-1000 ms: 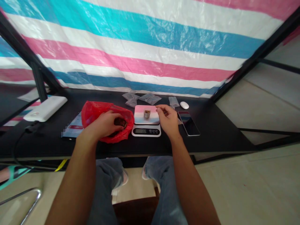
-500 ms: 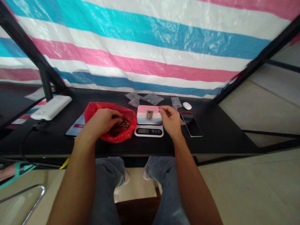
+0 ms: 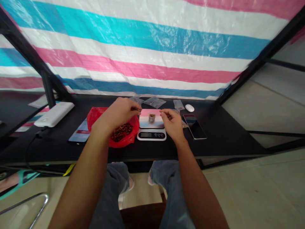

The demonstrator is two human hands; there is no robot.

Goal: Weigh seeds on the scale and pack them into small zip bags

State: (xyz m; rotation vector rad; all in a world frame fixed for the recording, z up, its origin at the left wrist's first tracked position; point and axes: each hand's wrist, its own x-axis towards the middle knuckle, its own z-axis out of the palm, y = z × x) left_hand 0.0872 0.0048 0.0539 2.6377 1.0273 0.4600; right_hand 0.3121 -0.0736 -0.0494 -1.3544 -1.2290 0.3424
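Note:
A kitchen scale [image 3: 152,135] with a lit display stands before me. A small metal cup [image 3: 152,118] holding light-brown bits sits upright on its pink, white and blue platform. My left hand [image 3: 122,111] is closed in a pinch over the far left of the scale, and what its fingertips hold is too small to name. Below its wrist lies an open red plastic bag [image 3: 128,139] with many small dark-brown pieces [image 3: 121,132] inside. My right hand [image 3: 172,122] is at the platform's right edge, thumb and fingertips pinched together; their contents cannot be made out.
Clear plastic bags [image 3: 154,102] lie behind the scale. To the right are a dark-screened phone [image 3: 194,126] and a white oval object [image 3: 189,108]. On the left are another phone [image 3: 81,135] and a white cabled device [image 3: 54,114]. A striped sheet [image 3: 152,70] hangs behind the black table.
My left hand has lifted out of the red bag and moved right and away from me to the scale's far left corner. The right hand has barely moved.

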